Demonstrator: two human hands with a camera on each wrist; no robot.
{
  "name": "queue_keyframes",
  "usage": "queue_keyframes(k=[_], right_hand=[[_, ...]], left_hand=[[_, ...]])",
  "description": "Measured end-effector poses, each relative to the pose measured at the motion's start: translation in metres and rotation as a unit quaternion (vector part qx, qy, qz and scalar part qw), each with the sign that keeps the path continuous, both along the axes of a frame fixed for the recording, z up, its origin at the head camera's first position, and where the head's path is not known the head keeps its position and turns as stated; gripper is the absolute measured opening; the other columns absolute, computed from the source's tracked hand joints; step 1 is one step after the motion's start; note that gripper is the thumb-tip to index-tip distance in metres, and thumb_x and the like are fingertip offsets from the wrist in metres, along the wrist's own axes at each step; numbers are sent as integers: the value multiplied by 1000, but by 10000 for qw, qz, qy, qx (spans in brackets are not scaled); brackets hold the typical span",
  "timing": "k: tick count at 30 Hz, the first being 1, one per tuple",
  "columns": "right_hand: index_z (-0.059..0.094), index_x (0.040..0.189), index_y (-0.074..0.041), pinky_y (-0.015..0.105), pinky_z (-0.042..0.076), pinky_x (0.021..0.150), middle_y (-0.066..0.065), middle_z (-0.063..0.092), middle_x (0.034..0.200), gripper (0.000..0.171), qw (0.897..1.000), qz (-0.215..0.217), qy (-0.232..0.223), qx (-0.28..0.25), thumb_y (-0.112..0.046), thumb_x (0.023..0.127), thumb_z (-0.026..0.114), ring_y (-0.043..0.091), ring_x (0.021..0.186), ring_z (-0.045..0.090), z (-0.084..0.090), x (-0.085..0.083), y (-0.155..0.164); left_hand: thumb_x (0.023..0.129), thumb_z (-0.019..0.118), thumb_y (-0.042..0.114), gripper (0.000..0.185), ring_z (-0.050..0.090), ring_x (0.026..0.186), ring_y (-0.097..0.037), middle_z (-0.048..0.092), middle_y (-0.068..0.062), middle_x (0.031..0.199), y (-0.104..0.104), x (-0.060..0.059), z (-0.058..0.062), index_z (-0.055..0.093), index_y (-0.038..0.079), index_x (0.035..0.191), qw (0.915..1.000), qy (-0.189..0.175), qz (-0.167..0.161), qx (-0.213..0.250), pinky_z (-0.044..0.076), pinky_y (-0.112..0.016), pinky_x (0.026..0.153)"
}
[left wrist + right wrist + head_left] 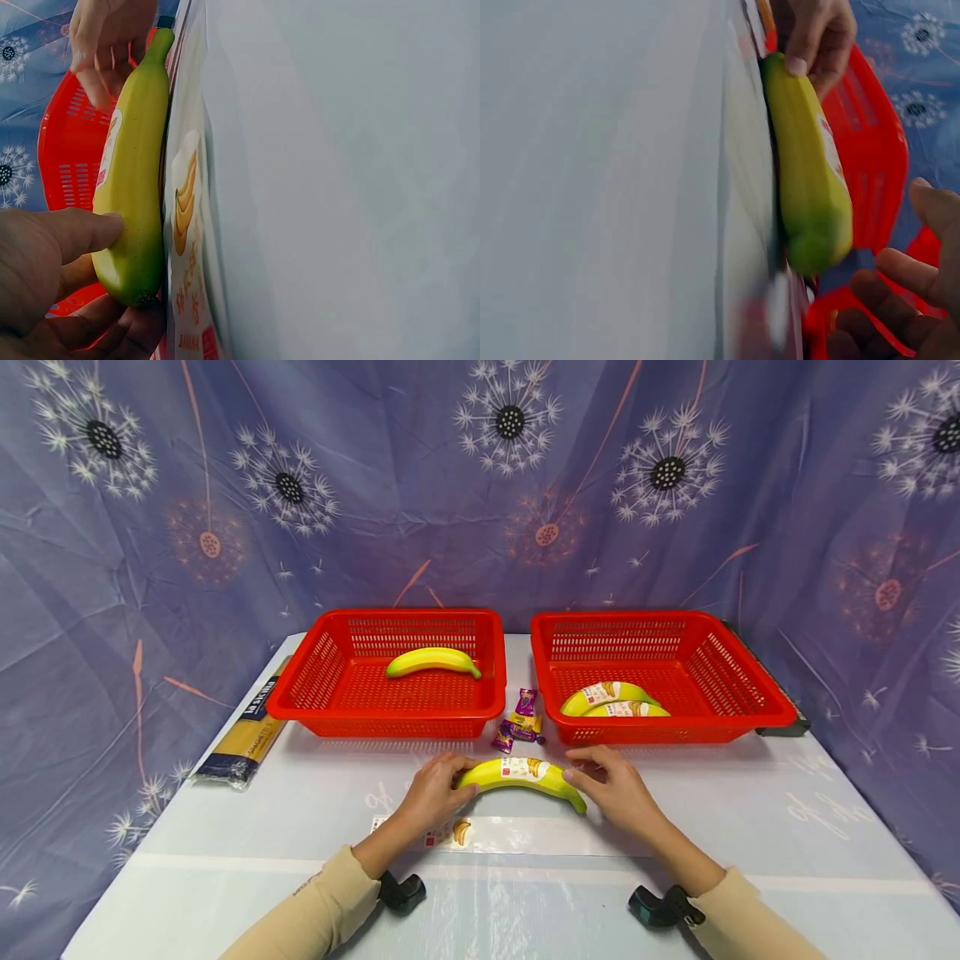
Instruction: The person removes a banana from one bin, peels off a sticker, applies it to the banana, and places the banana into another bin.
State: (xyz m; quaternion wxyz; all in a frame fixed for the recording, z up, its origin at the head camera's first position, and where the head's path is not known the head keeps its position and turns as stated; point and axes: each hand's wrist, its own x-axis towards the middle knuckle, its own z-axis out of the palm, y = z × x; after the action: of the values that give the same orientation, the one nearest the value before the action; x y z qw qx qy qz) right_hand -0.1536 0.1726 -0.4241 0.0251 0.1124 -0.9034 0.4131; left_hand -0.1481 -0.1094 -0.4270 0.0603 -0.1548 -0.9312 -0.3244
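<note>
**A:** Nearest the camera, 2 beige sleeves reach over a pale table (750,860). What lies between the hands?

**B:** 1 labelled banana (522,774), lying lengthwise on the table just behind a clear plastic wrapper (525,835) printed with a banana picture. The left hand (433,793) is at its blunt end, the right hand (615,787) at its stem end.

**A:** How do the fingers stand?

**B:** The left wrist view shows the left thumb (82,232) pressed on the banana's side and fingers curled beneath its tip, so that hand grips the fruit. The right hand's fingers are loosely bent and spread; in the head view their tips meet the top of the banana near its label, but whether they pinch it or only touch it cannot be told. The right wrist view is blurred and shows those fingers apart from the near end of the fruit.

**A:** And just beyond the banana?

**B:** A few small purple and yellow candies (521,720) lie on the table in the gap between 2 red baskets.

**A:** What do the baskets hold?

**B:** The left basket (315,672) holds 1 bare banana (432,661). The right basket (735,672) holds 2 labelled bananas (611,700), side by side at its front wall.

**A:** Anything further off?

**B:** A spaghetti packet (243,739) lies at the table's left edge, and a blue dandelion-print cloth (480,485) hangs behind.
</note>
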Motion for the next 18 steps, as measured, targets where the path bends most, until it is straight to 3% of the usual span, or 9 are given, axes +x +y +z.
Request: queue_keyframes(k=[7, 14, 18], right_hand=[[59, 118, -9, 12, 46, 75, 3, 66, 99, 34, 9943, -623, 377, -780, -26, 88, 65, -1, 85, 57, -1, 7, 37], [53, 120, -5, 9, 43, 72, -23, 60, 88, 37, 9766, -1385, 911, -1372, -14, 87, 66, -5, 82, 57, 10, 10, 60], [50, 125, -7, 10, 42, 69, -23, 60, 85, 43, 9640, -1783, 1029, -1683, -12, 86, 67, -2, 79, 56, 15, 7, 69]], left_hand=[[78, 73, 15, 30, 48, 75, -11, 62, -2, 86, 0, 0, -1, 70, 9, 108, 10000, -22, 25, -13, 39, -24, 67], [78, 73, 15, 30, 45, 73, -10, 60, 0, 83, 0, 0, 0, 70, 9, 108, 10000, -2, 10, -3, 37, -23, 66], [79, 73, 16, 30, 47, 74, -11, 61, -1, 85, 0, 0, -1, 70, 8, 108, 10000, 36, -41, -32, 39, -23, 66]])
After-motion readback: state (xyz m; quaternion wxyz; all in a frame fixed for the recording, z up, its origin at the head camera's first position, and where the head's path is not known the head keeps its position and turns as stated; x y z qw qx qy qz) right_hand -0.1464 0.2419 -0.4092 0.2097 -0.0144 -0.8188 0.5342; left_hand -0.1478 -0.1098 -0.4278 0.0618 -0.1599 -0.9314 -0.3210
